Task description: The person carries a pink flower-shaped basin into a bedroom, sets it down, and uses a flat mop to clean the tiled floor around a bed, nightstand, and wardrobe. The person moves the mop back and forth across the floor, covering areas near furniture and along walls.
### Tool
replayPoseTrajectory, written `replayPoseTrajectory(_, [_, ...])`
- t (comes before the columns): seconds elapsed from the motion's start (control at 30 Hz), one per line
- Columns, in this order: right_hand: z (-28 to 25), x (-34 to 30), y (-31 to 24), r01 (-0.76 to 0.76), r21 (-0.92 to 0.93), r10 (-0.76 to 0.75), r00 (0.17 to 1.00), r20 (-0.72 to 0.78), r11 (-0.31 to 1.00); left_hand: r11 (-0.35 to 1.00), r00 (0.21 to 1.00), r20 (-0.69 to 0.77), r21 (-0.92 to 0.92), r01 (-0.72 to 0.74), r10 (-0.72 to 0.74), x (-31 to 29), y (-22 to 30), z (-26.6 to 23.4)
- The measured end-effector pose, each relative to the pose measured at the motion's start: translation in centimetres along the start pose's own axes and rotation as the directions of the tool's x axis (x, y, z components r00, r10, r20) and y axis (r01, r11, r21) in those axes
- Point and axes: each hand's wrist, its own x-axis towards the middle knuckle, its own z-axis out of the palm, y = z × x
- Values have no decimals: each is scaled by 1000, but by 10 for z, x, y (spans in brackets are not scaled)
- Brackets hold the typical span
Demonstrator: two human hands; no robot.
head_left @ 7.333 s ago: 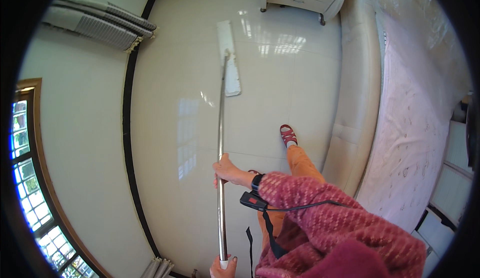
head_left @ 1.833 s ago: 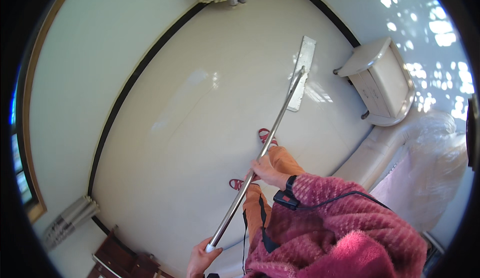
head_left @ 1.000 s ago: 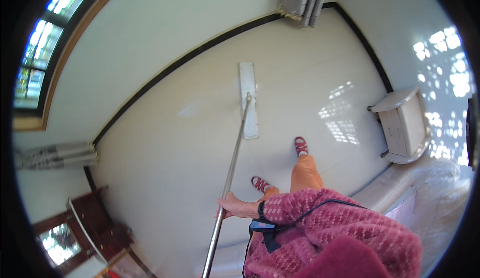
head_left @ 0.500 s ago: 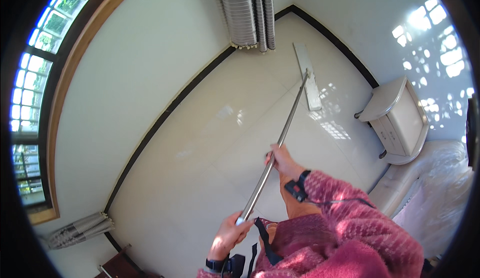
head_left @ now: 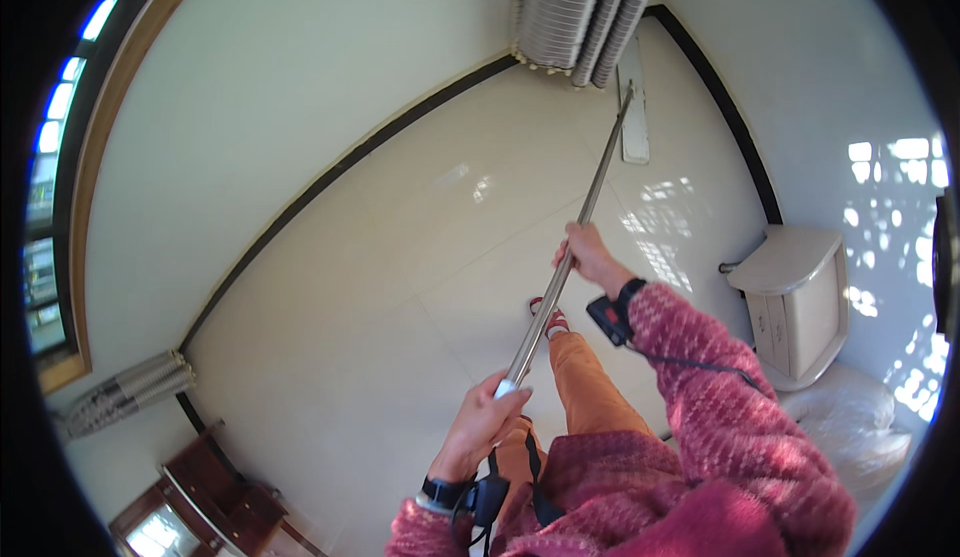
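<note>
Both my hands grip the metal pole of a flat mop. Near the pole's lower end, by a pale grip, my left hand is closed around it. Farther up the shaft, my right hand wraps round the mop pole. At the far end, the long white mop head lies flat on the tiled floor in the back corner. Part of the mop head's far end is beside the grey striped curtain. Both wrists carry black straps with small devices.
Dark skirting runs along both walls. A cream bedside cabinet stands at right, with a plastic-wrapped item near it. Dark wooden furniture is at lower left, below a second curtain. My foot is under the pole.
The mop head has moved farther forward into the corner, close to the curtain. Both hands have pushed forward with the pole, and my view has shifted. My foot now shows.
</note>
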Motion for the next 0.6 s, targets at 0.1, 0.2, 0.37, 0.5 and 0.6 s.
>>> replayPoseTrajectory(0.1, [45,-44,49,-118,-11,119,987,109,993,996,997,-69,-79,35,-41,-52,-27,-45])
replayPoseTrajectory(0.2, [97,-100,103,-208,-2,206,962,177,978,989,976,-182,-114,98,-118,-118,-63,-93])
replayPoseTrajectory(0.37, [181,-190,192,-321,-114,340,899,276,940,988,967,-246,-147,36,-72,-216,-147,-172])
replayPoseTrajectory(0.5, [248,-259,274,-380,-209,425,869,253,901,993,923,-384,-97,-73,31,-289,-224,-238])
replayPoseTrajectory(0.6, [302,-305,341,-435,-297,516,803,298,850,984,857,-514,-166,-58,-36,-349,-270,-280])
